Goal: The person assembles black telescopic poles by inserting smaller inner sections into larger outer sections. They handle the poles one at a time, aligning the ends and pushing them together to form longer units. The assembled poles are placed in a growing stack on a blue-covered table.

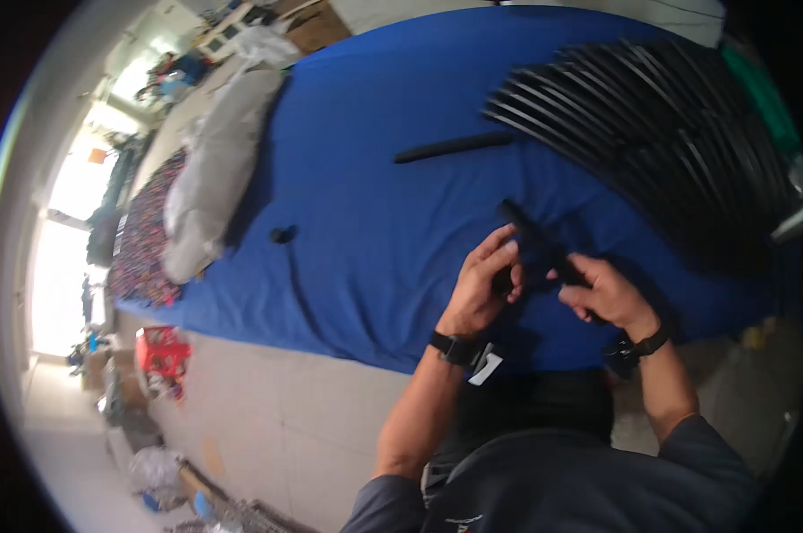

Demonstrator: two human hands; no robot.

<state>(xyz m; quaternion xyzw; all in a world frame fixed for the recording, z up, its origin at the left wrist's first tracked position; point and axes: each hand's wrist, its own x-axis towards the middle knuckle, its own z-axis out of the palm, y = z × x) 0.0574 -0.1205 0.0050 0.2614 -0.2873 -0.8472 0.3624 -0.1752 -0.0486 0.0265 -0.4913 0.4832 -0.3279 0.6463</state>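
Observation:
A slim black stick-like piece (530,226) slants over the blue cloth between my hands, its lower end running into my right hand. My right hand (608,293) is closed around that end, thumb and fingers bent. Just left of the piece is my left hand (483,282), fingers curled and the index fingertip at its edge; something dark shows inside the curl, too blurred to make out. Farther off lies a separate black stick (453,147), flat on the cloth. A small black curved item (283,234) sits to the left.
The blue cloth (357,186) covers a wide raised surface in front of me. Many dark slender pieces (632,115) lie packed in rows on the right. A grey plastic-wrapped bundle (219,178) rests along the left edge. On the floor stands a red box (162,351).

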